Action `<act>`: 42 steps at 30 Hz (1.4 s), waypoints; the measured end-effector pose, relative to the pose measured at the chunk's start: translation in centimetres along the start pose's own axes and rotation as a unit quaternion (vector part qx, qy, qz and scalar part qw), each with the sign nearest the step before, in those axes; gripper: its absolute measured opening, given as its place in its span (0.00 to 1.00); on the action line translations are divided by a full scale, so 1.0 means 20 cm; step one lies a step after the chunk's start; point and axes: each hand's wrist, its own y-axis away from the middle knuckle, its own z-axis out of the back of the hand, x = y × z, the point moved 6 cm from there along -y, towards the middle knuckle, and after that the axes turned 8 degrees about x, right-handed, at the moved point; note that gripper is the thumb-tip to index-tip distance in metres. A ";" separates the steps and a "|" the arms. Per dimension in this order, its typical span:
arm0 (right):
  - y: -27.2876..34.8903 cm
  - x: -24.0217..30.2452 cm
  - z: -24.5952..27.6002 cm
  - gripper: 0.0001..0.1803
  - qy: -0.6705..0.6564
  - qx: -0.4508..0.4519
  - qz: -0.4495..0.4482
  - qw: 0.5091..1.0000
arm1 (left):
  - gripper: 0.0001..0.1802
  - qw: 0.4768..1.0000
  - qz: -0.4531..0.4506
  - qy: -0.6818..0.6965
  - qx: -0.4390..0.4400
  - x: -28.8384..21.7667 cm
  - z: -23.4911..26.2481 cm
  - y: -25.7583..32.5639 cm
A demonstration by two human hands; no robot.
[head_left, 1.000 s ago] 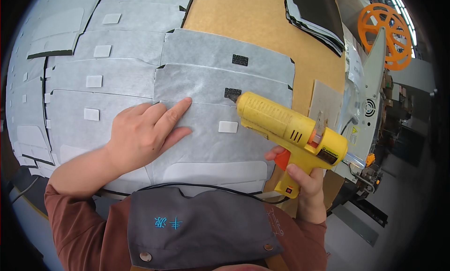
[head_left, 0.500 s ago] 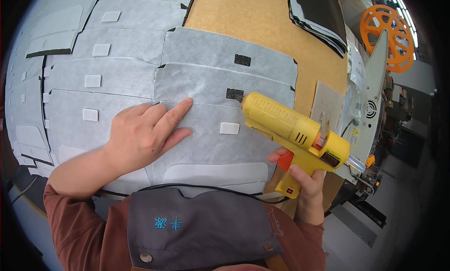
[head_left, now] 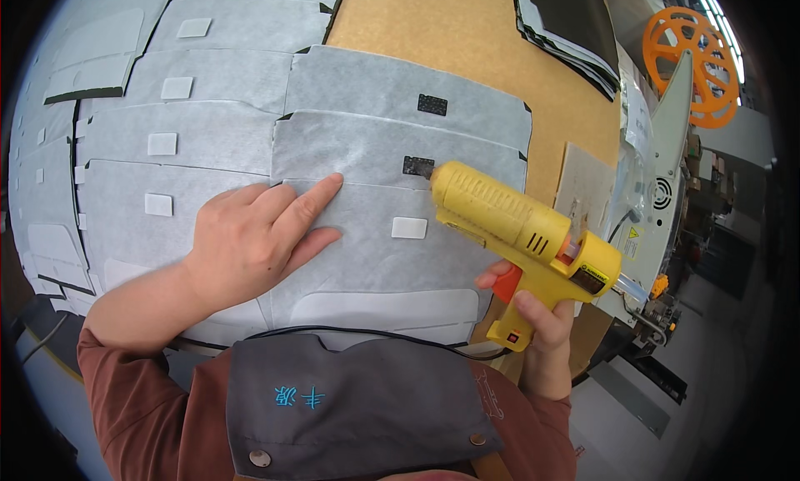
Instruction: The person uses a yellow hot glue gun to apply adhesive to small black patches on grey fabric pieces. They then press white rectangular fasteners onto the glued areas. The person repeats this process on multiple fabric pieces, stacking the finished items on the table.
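Note:
A yellow hot glue gun (head_left: 500, 210) with an orange trigger is in my right hand (head_left: 542, 319), fingers wrapped round its handle. Its nozzle meets the right end of a small black patch (head_left: 417, 165) on a pale grey fabric-like sheet (head_left: 333, 139). A clear glue stick (head_left: 631, 288) sticks out of the gun's back. My left hand (head_left: 262, 235) rests on the sheets with its index finger stretched out and holds nothing. Another black patch (head_left: 432, 104) lies on the sheet above, and a white rectangular patch (head_left: 409, 228) on the one below.
More grey sheets with white patches (head_left: 177, 88) cover the left side. A brown board (head_left: 417, 23) lies beneath, with a stack of dark sheets (head_left: 571, 27) at the far right. A black cord (head_left: 333, 329) runs along the near edge. Right of the table stand a pale machine (head_left: 658, 194) and an orange reel (head_left: 690, 64).
The glue gun has barely shifted, its nozzle still at the right end of the black patch. My left hand is in almost the same place.

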 end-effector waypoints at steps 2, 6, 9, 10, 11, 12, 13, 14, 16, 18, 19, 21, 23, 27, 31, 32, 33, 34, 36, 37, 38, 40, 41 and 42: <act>0.00 0.00 0.00 0.30 0.000 0.002 -0.003 1.000 | 0.35 1.000 -0.001 0.000 -0.004 0.00 0.00 0.00; -0.03 -0.01 -0.01 0.31 -0.010 0.006 -0.015 1.000 | 0.35 1.000 -0.004 0.000 -0.001 0.00 0.00 0.00; -0.03 -0.02 0.00 0.31 -0.017 -0.004 -0.013 1.000 | 0.35 1.000 -0.004 0.000 0.002 0.00 0.00 0.00; -0.03 -0.03 0.00 0.31 -0.017 -0.010 -0.012 1.000 | 0.35 1.000 -0.004 0.001 0.001 0.00 0.00 0.00; -0.03 -0.03 0.01 0.31 -0.016 -0.010 -0.014 1.000 | 0.35 1.000 -0.003 0.001 0.000 0.00 0.00 0.00; -0.02 -0.03 0.02 0.31 -0.015 -0.011 -0.017 1.000 | 0.35 1.000 -0.003 0.002 -0.001 0.00 0.00 0.00; -0.01 -0.03 0.03 0.31 -0.014 -0.012 -0.019 1.000 | 0.35 1.000 -0.003 0.002 -0.001 0.00 0.00 0.00; -0.01 -0.03 0.03 0.32 -0.017 -0.019 -0.015 1.000 | 0.35 1.000 -0.004 0.002 -0.002 0.00 0.00 0.00; 0.01 -0.04 0.05 0.32 -0.022 -0.032 -0.007 0.999 | 0.35 1.000 -0.005 0.001 -0.002 0.00 0.00 -0.01; 0.01 -0.04 0.05 0.32 -0.028 -0.039 0.003 0.999 | 0.35 1.000 -0.005 -0.001 -0.001 0.00 0.00 -0.01; 0.01 -0.03 0.06 0.32 -0.031 -0.043 0.008 0.999 | 0.35 1.000 -0.005 -0.001 -0.001 0.00 0.00 -0.01; 0.02 -0.04 0.06 0.31 -0.029 -0.042 0.006 0.999 | 0.35 1.000 -0.004 -0.001 0.000 0.00 0.00 -0.01; 0.02 -0.04 0.06 0.32 -0.020 -0.059 -0.003 0.998 | 0.35 1.000 -0.004 -0.002 0.004 0.00 0.00 -0.01; 0.02 -0.04 0.06 0.33 -0.002 -0.093 -0.017 0.996 | 0.35 1.000 -0.003 -0.006 0.011 0.00 0.00 -0.01; 0.04 -0.04 0.06 0.31 -0.035 -0.048 0.004 0.998 | 0.35 1.000 -0.003 -0.007 0.012 0.00 0.00 -0.01; 0.04 -0.05 0.06 0.31 -0.036 -0.050 0.000 0.998 | 0.35 1.000 -0.003 -0.008 0.013 0.00 0.00 -0.01; 0.05 -0.05 0.05 0.31 -0.038 -0.051 -0.005 0.998 | 0.35 1.000 -0.002 -0.009 0.013 0.00 0.00 -0.01; 0.05 -0.05 0.05 0.31 -0.039 -0.053 -0.009 0.998 | 0.35 1.000 -0.001 -0.007 0.015 0.00 0.00 -0.01; 0.06 -0.06 0.05 0.31 -0.042 -0.055 -0.014 0.998 | 0.35 1.000 -0.001 -0.006 0.016 0.00 0.00 -0.01; 0.06 -0.06 0.04 0.31 -0.043 -0.056 -0.016 0.997 | 0.35 1.000 -0.002 -0.006 0.014 0.00 0.00 -0.01; 0.06 -0.06 0.04 0.31 -0.044 -0.055 -0.017 0.997 | 0.35 1.000 -0.002 -0.005 0.012 0.00 0.00 -0.01; 0.05 -0.05 0.03 0.31 -0.047 -0.055 -0.018 0.997 | 0.35 1.000 -0.002 -0.005 0.012 0.00 0.00 -0.01; 0.04 -0.04 0.02 0.31 -0.029 -0.074 -0.027 0.997 | 0.35 1.000 -0.002 -0.006 0.013 0.00 0.00 -0.01; 0.03 -0.03 0.01 0.31 -0.011 -0.092 -0.035 0.995 | 0.35 1.000 -0.001 -0.007 0.014 0.00 0.00 -0.01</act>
